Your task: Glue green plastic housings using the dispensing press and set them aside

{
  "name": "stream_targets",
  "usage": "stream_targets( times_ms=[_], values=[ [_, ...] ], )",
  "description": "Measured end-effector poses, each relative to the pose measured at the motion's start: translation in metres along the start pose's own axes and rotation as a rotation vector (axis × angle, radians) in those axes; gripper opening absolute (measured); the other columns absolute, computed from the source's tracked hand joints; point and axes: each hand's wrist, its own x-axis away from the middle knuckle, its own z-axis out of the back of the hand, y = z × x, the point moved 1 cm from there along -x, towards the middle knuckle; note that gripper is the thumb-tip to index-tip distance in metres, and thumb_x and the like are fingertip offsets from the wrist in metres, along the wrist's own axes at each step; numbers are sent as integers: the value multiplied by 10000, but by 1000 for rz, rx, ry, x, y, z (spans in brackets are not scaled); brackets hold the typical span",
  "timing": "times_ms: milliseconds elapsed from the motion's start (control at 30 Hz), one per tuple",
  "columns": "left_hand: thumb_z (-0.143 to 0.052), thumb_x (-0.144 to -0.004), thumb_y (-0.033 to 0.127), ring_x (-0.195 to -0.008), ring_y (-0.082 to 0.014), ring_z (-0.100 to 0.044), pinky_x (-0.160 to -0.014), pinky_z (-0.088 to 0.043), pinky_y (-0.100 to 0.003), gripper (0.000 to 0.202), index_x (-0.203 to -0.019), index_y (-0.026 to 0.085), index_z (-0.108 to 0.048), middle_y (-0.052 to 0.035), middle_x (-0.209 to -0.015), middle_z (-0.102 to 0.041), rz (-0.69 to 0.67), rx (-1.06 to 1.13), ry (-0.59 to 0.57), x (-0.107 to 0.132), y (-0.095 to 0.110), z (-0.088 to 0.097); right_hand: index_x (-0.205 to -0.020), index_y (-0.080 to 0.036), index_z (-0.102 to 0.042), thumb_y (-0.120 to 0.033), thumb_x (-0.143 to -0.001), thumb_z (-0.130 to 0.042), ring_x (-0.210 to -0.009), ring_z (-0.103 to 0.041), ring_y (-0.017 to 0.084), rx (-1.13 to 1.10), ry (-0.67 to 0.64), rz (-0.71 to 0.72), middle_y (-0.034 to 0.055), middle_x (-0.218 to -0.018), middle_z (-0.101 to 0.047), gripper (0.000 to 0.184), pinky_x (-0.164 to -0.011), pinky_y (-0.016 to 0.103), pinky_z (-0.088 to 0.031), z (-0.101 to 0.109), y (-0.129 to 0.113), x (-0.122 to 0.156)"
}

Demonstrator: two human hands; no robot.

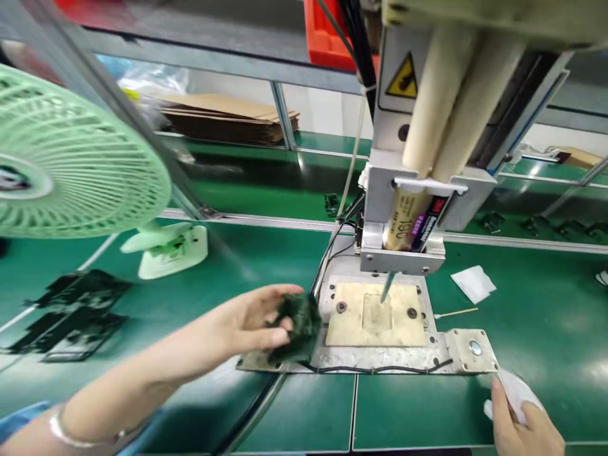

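My left hand [259, 326] is closed on a dark plastic part [301, 326], blurred by motion, just left of the machine's fixture plate [342, 332]. Above that pale plate hangs a dispensing nozzle [387, 288], its tip over a shallow square recess. The nozzle belongs to a twin-tube adhesive cartridge [415, 218] clamped in the machine's metal head. At the lower right, my right hand [525, 424] grips a white wipe [517, 392] between thumb and fingers. It is beside a metal block with a round button [475, 347].
A green clip fan [85, 164] stands at the left, with several dark plastic frames [71, 310] below it. A white paper piece [474, 283] and a cotton swab [456, 313] lie right of the fixture. Cables [256, 411] run along its left side. Cardboard sheets [228, 117] are stacked behind.
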Motion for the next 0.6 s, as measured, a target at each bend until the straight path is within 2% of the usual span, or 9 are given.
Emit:
stream_targets(
  times_ms=[33, 100, 167, 200, 300, 400, 500, 600],
  values=[
    [-860, -659, 373, -1149, -258, -578, -937, -485, -303, 699, -1255, 190, -542, -84, -1251, -626, 56, 34, -93, -4, 3, -20, -423, -216, -435, -470, -965, -591, -364, -400, 127, 7, 20, 30, 0, -438, -348, 619, -375, 271, -275, 0, -2, -3],
    [-876, -633, 370, -969, -209, -633, -805, -507, -264, 646, -1168, 146, -592, -82, -1092, -673, 145, 102, -228, -17, 9, -56, -472, -211, -458, -415, -986, -578, -376, -412, 122, 5, 42, 90, -5, -461, -385, 566, -396, 262, -295, 2, -8, -8],
    [-884, -619, 361, -831, -172, -633, -693, -490, -239, 593, -1095, 118, -627, -66, -957, -687, 186, 148, -290, -32, 14, -82, -530, -204, -502, -390, -999, -562, -376, -400, 121, -19, 42, 105, -10, -475, -404, 508, -409, 263, -303, 4, -14, -12],
    [-885, -618, 354, -820, -170, -635, -687, -487, -240, 570, -1072, 115, -637, -63, -928, -690, 198, 164, -303, -40, 16, -91, -536, -207, -496, -383, -1001, -560, -372, -390, 119, -39, 40, 105, -12, -476, -406, 501, -411, 262, -307, 4, -16, -13],
    [-887, -618, 339, -949, -212, -655, -859, -507, -302, 526, -1032, 128, -642, -78, -976, -702, 185, 200, -310, -61, 22, -100, -534, -218, -467, -361, -999, -564, -384, -415, 122, -111, 39, 69, -2, -500, -446, 496, -437, 252, -360, 4, -19, -13],
    [-865, -650, 356, -1030, -233, -641, -983, -473, -363, 503, -1029, 149, -607, -85, -1031, -689, 84, 160, -318, -77, 24, -98, -564, -210, -506, -331, -990, -581, -447, -513, 140, -168, 41, 52, 27, -562, -532, 449, -496, 243, -437, 2, -19, -10],
    [-821, -688, 397, -982, -219, -621, -947, -484, -380, 576, -1124, 166, -524, -80, -1053, -640, -72, 16, -291, -86, 18, -98, -582, -201, -519, -316, -984, -599, -507, -572, 151, -203, 44, 53, 47, -620, -587, 425, -527, 240, -475, 1, -19, -11],
    [-737, -744, 449, -829, -202, -579, -805, -508, -375, 657, -1233, 166, -404, -50, -945, -574, -214, -268, -193, -90, 11, -100, -583, -197, -507, -317, -988, -602, -504, -572, 142, -240, 61, 44, 55, -648, -607, 433, -527, 233, -484, 2, -22, -15]
  ],
)
